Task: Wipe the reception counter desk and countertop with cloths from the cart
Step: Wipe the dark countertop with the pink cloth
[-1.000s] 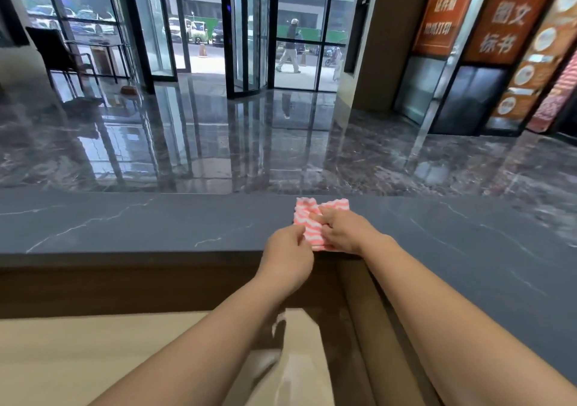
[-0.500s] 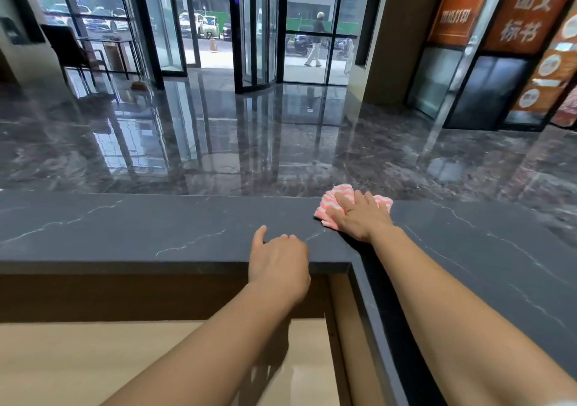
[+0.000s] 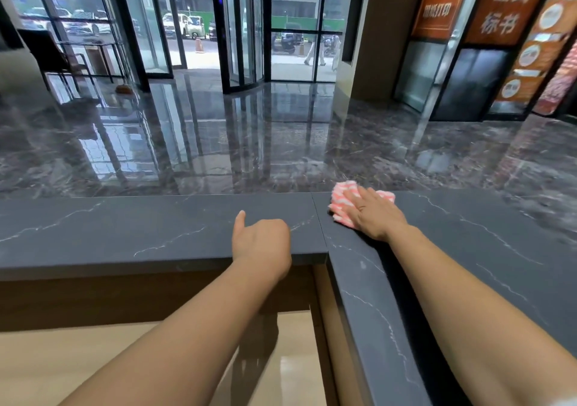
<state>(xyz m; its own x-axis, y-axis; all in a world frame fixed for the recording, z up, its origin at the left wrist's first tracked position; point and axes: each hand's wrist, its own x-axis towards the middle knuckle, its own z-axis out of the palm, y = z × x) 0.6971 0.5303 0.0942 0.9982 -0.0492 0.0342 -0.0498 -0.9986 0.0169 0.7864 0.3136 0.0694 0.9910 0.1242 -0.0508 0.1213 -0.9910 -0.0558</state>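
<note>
A dark grey marble countertop point(image 3: 125, 234) with white veins runs across the view and turns a corner toward me on the right. A pink and white striped cloth point(image 3: 342, 198) lies flat on it near the far edge, just right of the corner seam. My right hand point(image 3: 376, 215) presses down on the cloth with fingers spread, covering most of it. My left hand point(image 3: 262, 243) rests on the countertop's near edge in a loose fist with the thumb up, holding nothing. Below the counter lies a lower beige desk surface point(image 3: 78, 358).
Beyond the counter spreads a glossy dark marble lobby floor point(image 3: 249, 143). Glass doors point(image 3: 243, 27) stand at the back, with a chair point(image 3: 53, 56) at far left and orange signboards point(image 3: 499, 6) at right. A person walks outside.
My left hand let go of the cloth and settled on the counter edge. My right hand flattened on the cloth and slid it right, past the corner seam.
</note>
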